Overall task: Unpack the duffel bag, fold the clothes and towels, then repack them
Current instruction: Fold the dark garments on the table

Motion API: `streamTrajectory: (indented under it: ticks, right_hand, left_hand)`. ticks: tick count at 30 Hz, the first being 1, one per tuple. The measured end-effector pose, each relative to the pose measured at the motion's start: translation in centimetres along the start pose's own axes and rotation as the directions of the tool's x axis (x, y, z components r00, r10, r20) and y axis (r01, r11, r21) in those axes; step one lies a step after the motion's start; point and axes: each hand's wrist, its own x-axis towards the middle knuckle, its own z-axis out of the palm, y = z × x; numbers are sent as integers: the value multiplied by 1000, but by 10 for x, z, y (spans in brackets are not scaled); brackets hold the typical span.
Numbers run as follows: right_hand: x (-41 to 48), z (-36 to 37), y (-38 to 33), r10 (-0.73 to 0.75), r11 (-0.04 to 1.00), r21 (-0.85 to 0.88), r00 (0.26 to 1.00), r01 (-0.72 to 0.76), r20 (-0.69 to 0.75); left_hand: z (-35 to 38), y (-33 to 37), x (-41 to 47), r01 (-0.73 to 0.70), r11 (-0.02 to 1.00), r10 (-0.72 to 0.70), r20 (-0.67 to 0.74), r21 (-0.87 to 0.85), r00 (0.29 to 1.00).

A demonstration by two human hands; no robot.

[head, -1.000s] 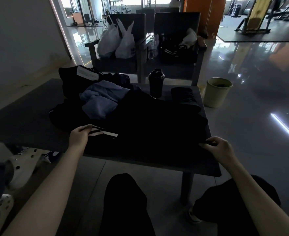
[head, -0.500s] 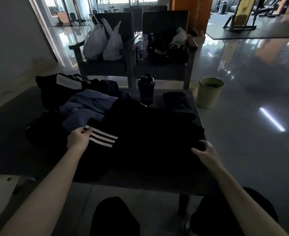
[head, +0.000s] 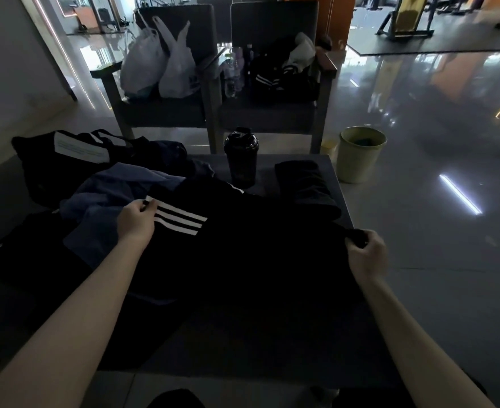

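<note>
Black garment [head: 257,248] in grip of left hand [head: 136,220], right hand [head: 365,254]; shaker bottle [head: 241,157] beyond.

Left hand [head: 136,222] has moved off the near edge of the dark table [head: 265,164] toward its middle, carrying the pinched hem of the black garment with three white stripes [head: 181,219]. The stripes were bunched and half hidden a second ago; they now lie flat and fully exposed. Right hand [head: 365,254] pinched at the near right corner, then lay flat. Its fingers now curl round bunched black fabric at the right edge.
</note>
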Motion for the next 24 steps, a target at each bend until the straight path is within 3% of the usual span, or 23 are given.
streamTrajectory:
  ticks: [6, 9, 17, 24]
  right_hand:
    - [-3, 14, 26, 3, 974, -226, 995, 20, 99]
    - [-10, 17, 25, -158, 920, -355, 986, 164, 46]
    - [-17, 12, 22, -246, 907, -333, 966, 257, 76]
    - [-20, -17, 23, -119, 928, -333, 980, 167, 159]
  left_hand:
    - [29, 9, 24, 25, 996, -43, 221, 82, 974]
    - [40, 3, 27, 4, 977, -71, 306, 215, 949]
    - [32, 6, 10, -45, 975, -25, 308, 218, 951]
    - [-22, 3, -19, -22, 955, -50, 232, 296, 972]
